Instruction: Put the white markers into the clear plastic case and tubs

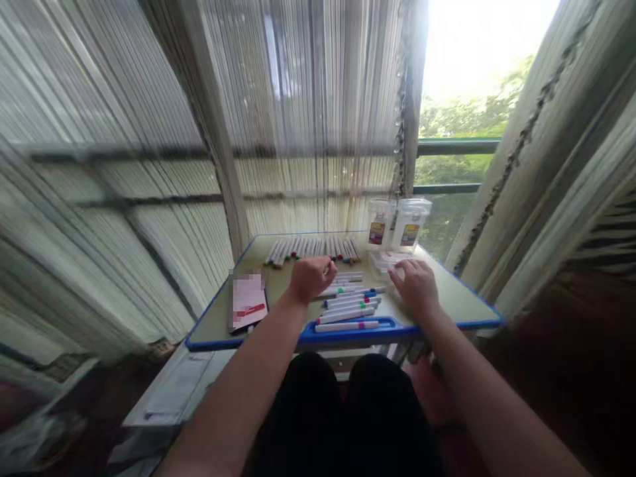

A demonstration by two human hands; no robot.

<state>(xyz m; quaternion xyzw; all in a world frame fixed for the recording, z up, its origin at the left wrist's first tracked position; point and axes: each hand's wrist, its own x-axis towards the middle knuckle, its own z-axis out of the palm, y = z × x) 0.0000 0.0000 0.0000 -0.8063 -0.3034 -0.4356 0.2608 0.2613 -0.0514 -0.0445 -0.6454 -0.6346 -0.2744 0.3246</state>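
Bare tabletop (460,303) toward right edge, curled left grip (311,277) amid markers (342,326), part-curled right grip (417,285) at partly hidden case (381,264), holds unclear

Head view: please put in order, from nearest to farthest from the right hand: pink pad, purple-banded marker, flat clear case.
1. Flat clear case, by the right hand.
2. Purple-banded marker, leftward, at the front.
3. Pink pad, far left.

Blue-edged table (460,305) with markers (350,305), clear boxes (411,222)

Blue-edged tbl (464,308) nr striped sheer curtains (308,99), bright window (462,112) upper R.
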